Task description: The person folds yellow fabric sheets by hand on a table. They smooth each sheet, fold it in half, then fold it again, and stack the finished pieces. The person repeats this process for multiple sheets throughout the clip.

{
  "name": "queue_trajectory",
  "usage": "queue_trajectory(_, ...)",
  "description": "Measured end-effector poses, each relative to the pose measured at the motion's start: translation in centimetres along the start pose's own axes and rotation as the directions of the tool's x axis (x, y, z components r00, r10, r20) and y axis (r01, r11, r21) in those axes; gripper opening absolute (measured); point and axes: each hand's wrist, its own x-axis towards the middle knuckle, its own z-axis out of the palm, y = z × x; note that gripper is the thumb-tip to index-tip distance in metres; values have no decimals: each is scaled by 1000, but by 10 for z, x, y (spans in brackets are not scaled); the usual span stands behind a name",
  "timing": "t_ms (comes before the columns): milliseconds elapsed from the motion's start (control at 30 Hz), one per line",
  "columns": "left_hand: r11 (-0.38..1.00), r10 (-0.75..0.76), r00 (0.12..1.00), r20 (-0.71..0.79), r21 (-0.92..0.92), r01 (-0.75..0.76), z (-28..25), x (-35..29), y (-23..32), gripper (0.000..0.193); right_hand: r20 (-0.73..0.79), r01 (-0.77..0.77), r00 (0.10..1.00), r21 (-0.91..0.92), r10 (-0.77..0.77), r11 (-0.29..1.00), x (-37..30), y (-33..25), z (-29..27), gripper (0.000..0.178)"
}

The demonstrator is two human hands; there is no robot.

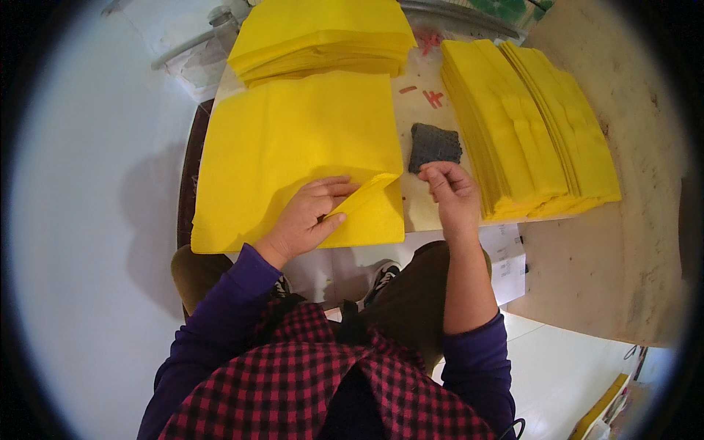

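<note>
A stack of yellow fabric sheets [293,132] lies in front of me, near the table's front edge. At its near right corner one sheet's flap [372,196] is lifted and folded back. My left hand [302,218] has this flap between its thumb and fingers, with the fingertips partly behind the fabric. Right of the stack, my right hand [457,196] is closed, thumb and fingers pressed together; anything in the pinch is too small to make out. Just beyond its fingertips sits a small dark grey textured pad [435,144], touching or almost touching them.
Another yellow stack [323,37] stands behind the first. Two folded yellow piles [506,132] [568,125] lie side by side at the right. Red marks [433,98] show on the pale tabletop [419,209]. A wooden board [601,264] fills the right side.
</note>
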Motion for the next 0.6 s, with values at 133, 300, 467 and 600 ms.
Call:
queue_trajectory(133, 1000, -13, 1000, -7, -10, 13, 1, 1, 0, 25, -122, -41, 992, -404, -9, 914, 30, 13, -20, 14)
queue_trajectory(300, 997, -31, 999, -40, -69, 28, 3, -1, -1, 14, -15, 158, 951, -837, -309, 524, 50, 44, -27, 17)
queue_trajectory(467, 994, -42, 998, -50, -104, 36, 3, -1, -3, 21, -23, 32, 995, -832, -92, 553, 62, 61, -35, 16)
queue_trajectory(600, 994, -32, 998, -60, -102, 26, 2, -2, -3, 21, -24, 29, 996, -840, -91, 542, 60, 62, -39, 20)
